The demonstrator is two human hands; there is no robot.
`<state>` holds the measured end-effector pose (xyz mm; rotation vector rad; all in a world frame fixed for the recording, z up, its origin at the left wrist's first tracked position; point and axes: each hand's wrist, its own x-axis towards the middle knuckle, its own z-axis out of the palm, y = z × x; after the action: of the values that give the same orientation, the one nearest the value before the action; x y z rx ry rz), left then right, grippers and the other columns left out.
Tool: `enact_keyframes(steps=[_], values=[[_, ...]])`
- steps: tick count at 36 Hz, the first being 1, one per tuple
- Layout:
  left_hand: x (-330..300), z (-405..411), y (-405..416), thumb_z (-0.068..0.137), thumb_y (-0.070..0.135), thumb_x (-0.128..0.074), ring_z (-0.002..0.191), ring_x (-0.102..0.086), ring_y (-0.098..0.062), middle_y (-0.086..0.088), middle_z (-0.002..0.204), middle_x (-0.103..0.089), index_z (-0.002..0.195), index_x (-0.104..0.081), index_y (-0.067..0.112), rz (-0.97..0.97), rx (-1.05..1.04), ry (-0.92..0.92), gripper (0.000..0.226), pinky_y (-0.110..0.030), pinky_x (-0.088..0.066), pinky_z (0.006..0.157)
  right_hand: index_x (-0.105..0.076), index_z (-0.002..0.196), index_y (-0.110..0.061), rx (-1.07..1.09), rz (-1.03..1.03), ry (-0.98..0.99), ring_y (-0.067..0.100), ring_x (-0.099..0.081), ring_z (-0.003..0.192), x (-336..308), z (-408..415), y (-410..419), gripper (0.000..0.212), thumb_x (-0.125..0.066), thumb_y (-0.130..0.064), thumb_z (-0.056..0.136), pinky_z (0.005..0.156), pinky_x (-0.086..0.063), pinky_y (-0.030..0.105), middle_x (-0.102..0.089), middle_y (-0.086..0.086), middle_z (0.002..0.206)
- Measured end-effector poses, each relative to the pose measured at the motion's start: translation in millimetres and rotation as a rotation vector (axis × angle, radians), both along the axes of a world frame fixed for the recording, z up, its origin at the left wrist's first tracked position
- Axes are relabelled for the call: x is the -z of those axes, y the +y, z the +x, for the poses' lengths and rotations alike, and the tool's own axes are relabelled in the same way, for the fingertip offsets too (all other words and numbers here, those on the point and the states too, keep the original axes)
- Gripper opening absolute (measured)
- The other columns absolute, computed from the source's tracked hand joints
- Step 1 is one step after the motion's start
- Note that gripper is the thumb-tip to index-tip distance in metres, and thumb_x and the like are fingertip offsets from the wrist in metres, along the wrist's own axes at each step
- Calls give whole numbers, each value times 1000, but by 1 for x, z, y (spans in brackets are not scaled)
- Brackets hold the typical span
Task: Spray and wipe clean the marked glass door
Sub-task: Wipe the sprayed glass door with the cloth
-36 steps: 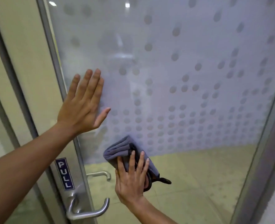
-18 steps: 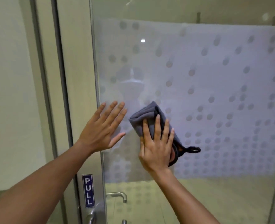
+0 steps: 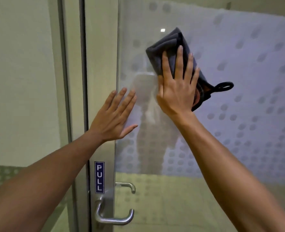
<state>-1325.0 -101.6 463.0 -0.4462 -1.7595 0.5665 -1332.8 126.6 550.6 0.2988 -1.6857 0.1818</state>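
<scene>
- The right hand [image 3: 176, 87] is the working grip: fingers spread flat, palm pressing a folded grey cloth [image 3: 170, 47] against the glass door [image 3: 238, 81], so it pins the cloth to the pane and does not clench it
- The left hand [image 3: 115, 118] holds nothing; it lies open and flat, fingers together, at the door's left edge, part on the glass and part on the metal door frame [image 3: 100, 64], apparently bracing the door
- The cloth sits high on the frosted, dotted band, its long axis tilted from upper left down to lower right, with a black hanging loop [image 3: 224, 85] trailing out past the right hand's heel
- The two hands are just beside each other, the left lower and nearer the frame
- The turning relation, as I judge it: most of the unwiped pane lies to the right of and below the cloth, so the right hand alone can sweep that way
- Open room is wide rightward; leftward the frame edge and the bracing hand close it off, and the top of the frosted band is near above
- Well below, the lever handle [image 3: 113, 216] and the PULL sign [image 3: 99, 177] stay clear of the stroke
- No spray bottle is in view
</scene>
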Motion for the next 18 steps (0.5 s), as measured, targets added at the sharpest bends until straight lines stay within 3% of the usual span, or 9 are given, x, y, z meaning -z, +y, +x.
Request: enact_keyframes(steps=[6,14,18], values=[[0,-1,0,101,68,-32,158,-16,-42,-20,171,-12,164,-10,2,7,19,-12,94,-57,-16,129,-24,161,-29,-13,88,35,42,-16,155,66,-2,1,62,-44,-34,103,123,-15,61,-21,14,169],[-1,0,-1,100,67,-30,159,-11,-42,-22,172,-9,163,-12,-1,-2,25,-16,94,-55,-11,130,-26,161,-29,-72,201,-79,45,-12,155,191,0,16,74,-57,-26,94,121,-14,67,-14,13,170],[0,-2,-2,100,67,-30,160,-9,-41,-22,172,-8,163,-11,-1,-7,32,4,94,-55,-7,131,-34,158,-29,-67,270,-68,45,-16,154,189,-3,26,66,-53,-26,94,120,-16,69,-12,10,171]])
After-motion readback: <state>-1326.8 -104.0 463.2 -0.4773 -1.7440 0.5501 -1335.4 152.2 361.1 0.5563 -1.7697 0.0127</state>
